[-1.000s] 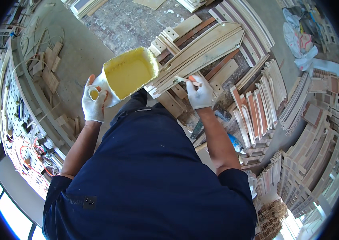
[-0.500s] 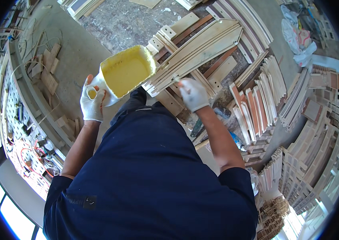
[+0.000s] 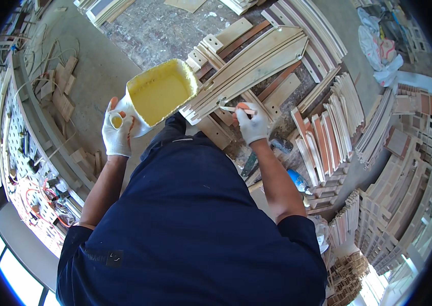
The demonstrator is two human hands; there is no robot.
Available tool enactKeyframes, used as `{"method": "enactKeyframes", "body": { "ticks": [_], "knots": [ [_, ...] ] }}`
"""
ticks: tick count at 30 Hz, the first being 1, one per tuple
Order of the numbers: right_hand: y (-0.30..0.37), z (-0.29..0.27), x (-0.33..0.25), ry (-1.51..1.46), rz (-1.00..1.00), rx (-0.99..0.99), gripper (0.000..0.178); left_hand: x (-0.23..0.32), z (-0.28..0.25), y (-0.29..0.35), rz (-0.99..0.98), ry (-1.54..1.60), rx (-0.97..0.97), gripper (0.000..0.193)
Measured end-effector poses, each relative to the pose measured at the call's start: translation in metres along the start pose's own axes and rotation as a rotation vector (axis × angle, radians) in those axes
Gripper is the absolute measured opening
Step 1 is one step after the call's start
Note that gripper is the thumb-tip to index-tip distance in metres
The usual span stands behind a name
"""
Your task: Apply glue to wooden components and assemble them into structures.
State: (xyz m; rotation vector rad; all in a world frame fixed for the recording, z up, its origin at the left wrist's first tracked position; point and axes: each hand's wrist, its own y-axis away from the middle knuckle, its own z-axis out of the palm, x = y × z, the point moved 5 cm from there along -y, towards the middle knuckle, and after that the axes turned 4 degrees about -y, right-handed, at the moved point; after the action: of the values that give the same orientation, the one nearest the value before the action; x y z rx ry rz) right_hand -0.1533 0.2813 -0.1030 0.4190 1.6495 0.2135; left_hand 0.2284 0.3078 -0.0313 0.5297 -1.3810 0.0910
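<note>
In a white glove with orange fingertips, my left hand point(image 3: 116, 133) is closed on a white cut-open jug point(image 3: 141, 121), gripping it near its round spout. Yellow liquid like glue or paint fills the jug's bottom, and dried yellow crusts its rim. My right hand point(image 3: 251, 124), gloved the same way, pinches a small brush point(image 3: 230, 108) with a slim pale handle. The brush's head points left, at the near edge of a stack of long pale wooden boards point(image 3: 249, 76); whether it touches them I cannot tell.
Under the boards lies a stained worktable point(image 3: 152, 38). A row of upright wooden strips point(image 3: 335, 122) stands right, with a blue bottle point(image 3: 297, 179) nearer me. Offcuts point(image 3: 63, 94) lie on the floor at left, beside a perforated bench point(image 3: 15, 137) with red cords. More stacked wood point(image 3: 404, 188) fills the far right.
My right hand has shifted slightly right and turned, so the brush handle now shows between its fingers. The left hand and jug have barely moved.
</note>
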Motion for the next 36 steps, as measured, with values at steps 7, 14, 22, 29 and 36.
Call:
{"method": "enactKeyframes", "body": {
  "ticks": [7, 14, 22, 29, 36],
  "knots": [
    [-0.005, -0.01, -0.016, -0.136, -0.092, 0.081, 0.018, 0.004, 0.007, 0.001, -0.021, 0.013, 0.021, 0.064],
    [-0.008, -0.025, -0.041, 0.395, -0.609, 0.172, 0.02, -0.001, 0.004, -0.002, 0.022, 0.0, 0.024, 0.062],
    [0.02, 0.003, -0.173, -0.324, -0.346, -0.284, 0.031, 0.011, 0.013, 0.0, 0.041, 0.039, 0.057, 0.061],
    [0.02, 0.091, -0.171, 0.478, -0.762, -0.428, 0.029, 0.018, 0.026, 0.001, 0.048, 0.098, 0.034, 0.06],
    [-0.017, 0.12, -0.178, 0.459, -0.731, -0.311, 0.049, 0.019, 0.024, -0.056, -0.021, 0.17, -0.013, 0.064]
  ]
}}
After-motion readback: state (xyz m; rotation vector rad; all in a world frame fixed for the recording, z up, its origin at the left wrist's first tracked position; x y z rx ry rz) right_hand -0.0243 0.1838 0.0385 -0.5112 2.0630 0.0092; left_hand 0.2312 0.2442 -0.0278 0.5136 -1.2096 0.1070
